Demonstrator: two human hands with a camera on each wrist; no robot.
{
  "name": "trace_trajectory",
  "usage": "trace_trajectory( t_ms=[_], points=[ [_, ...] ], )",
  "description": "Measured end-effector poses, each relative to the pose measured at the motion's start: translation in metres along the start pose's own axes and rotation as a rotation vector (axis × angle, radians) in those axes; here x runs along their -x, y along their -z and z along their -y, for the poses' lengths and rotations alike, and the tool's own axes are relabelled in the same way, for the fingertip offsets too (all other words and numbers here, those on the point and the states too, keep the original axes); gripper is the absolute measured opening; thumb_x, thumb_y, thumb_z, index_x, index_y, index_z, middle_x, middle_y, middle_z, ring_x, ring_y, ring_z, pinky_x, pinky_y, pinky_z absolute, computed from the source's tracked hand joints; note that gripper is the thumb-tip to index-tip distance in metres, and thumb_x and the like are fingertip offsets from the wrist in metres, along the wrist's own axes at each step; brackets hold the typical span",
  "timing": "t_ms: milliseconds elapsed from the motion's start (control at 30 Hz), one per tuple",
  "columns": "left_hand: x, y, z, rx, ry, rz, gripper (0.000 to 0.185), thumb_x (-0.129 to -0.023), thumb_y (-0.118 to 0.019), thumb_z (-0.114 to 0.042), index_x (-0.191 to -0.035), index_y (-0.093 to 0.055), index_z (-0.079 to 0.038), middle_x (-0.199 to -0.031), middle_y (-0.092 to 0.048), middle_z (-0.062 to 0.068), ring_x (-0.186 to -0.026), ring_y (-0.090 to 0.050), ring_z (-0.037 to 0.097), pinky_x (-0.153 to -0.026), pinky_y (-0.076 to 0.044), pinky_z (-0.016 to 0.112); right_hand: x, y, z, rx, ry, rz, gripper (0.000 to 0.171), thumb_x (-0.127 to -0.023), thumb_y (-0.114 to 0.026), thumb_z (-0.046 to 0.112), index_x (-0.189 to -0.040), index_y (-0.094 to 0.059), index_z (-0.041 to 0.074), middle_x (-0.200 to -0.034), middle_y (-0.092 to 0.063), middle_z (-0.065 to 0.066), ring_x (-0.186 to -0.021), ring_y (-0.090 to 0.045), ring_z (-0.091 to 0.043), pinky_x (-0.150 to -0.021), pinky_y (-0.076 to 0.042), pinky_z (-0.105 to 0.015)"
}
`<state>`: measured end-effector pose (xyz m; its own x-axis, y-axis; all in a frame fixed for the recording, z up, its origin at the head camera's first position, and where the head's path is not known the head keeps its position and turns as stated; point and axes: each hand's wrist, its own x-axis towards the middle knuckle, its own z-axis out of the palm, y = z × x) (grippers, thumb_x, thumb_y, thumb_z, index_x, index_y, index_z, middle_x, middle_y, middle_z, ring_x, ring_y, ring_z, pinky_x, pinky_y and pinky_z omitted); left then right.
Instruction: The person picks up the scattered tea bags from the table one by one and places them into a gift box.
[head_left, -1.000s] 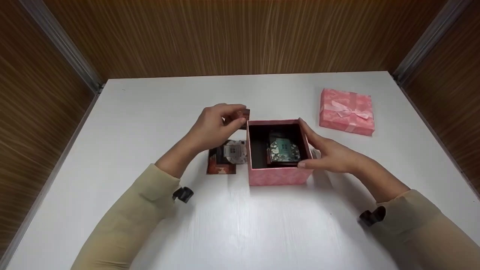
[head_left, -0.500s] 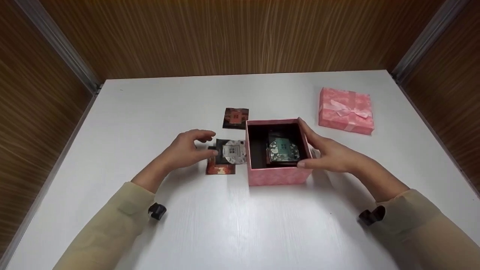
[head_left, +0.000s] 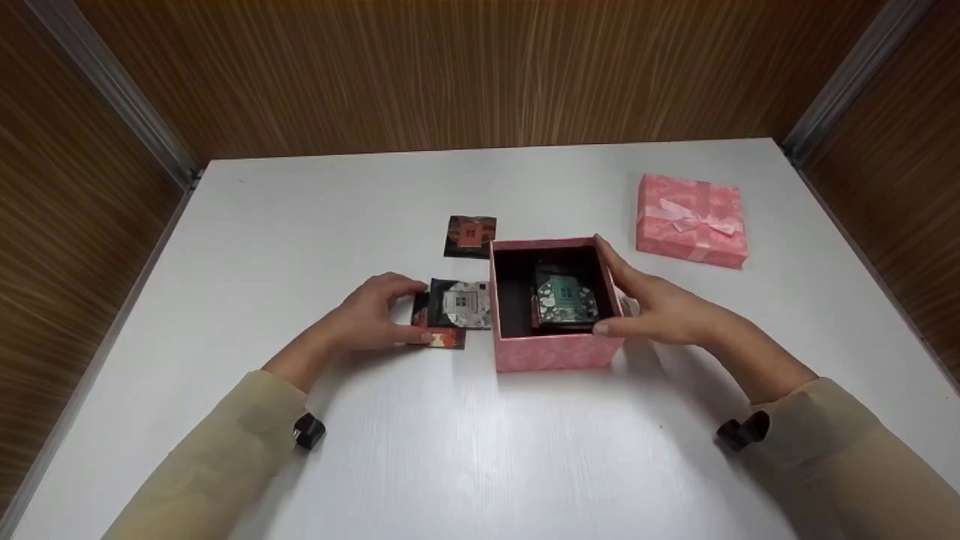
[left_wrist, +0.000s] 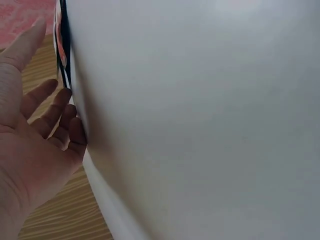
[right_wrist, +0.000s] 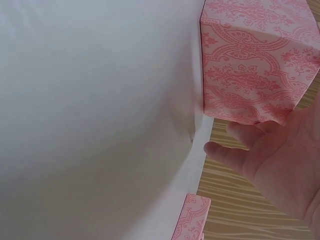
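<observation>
My left hand (head_left: 367,315) lies beside two overlapping flat square packets, thumb and forefinger spread at their left edge. The upper packet (head_left: 460,303) is black with a pale floral print; under it is a red-orange packet (head_left: 448,339), the thumb over its lower part. In the left wrist view the fingers (left_wrist: 59,105) are loosely bent by the packets' edge (left_wrist: 64,45). My right hand (head_left: 664,309) grips the right side of an open pink gift box (head_left: 555,355), thumb at the front corner, forefinger at the back one. Inside lies a stack topped by a green floral packet (head_left: 566,301).
A dark red packet (head_left: 470,235) lies behind the box's left back corner. At the back right stands the pink lid (head_left: 690,221) with its ribbon bow. Wood-grain panels (head_left: 480,75) enclose the white table (head_left: 315,202) at the back and sides.
My left hand has let go of the dark red packet, which now lies on the table. It has come down and back to the overlapping packets. My right hand stays on the box.
</observation>
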<state>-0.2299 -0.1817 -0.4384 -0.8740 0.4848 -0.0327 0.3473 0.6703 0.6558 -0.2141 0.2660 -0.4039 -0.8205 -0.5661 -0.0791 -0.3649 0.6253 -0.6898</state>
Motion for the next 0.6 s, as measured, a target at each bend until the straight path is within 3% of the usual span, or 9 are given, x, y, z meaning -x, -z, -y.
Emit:
trace_trajectory(
  t_ms=[600],
  points=[
    [-0.0017,-0.0031,0.0014,-0.019,0.059,0.041,0.081,-0.081,-0.094,-0.039,-0.15,-0.062,-0.011,-0.152,-0.047,0.011,-0.144,-0.04,0.033,-0.12,-0.033,0.053,0.0005,-0.0005,0.0006,0.003,0.005,-0.001,0.117,-0.093,-0.081,0.043,-0.172,0.005,0.029,-0.174,-0.021,-0.011,-0.147,-0.04,-0.05,-0.116,-0.034,-0.067]
  ],
)
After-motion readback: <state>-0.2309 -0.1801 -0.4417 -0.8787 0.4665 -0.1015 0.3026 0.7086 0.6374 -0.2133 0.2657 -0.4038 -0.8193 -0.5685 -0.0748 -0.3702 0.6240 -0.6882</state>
